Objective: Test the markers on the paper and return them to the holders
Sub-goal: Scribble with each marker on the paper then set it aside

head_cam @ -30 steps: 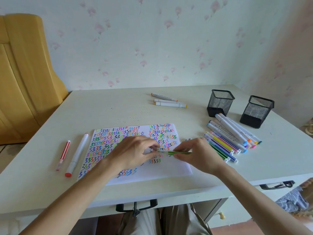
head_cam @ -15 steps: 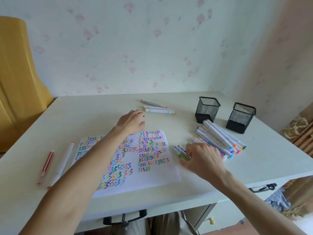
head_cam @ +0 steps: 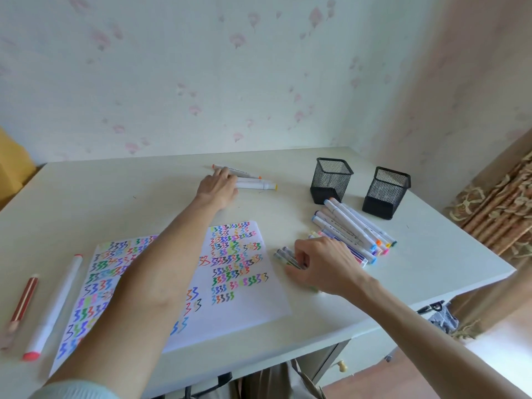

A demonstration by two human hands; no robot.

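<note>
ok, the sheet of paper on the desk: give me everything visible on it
The paper is a white sheet lying flat on the pale desk, turned slightly askew, near the front edge. Rows of small zigzag test marks in many colours cover most of it; the lower right part is blank. The left forearm crosses over its middle and hides part of the marks. The right hand works just off its right edge, on thin markers. A white marker lies beside its left edge.
</note>
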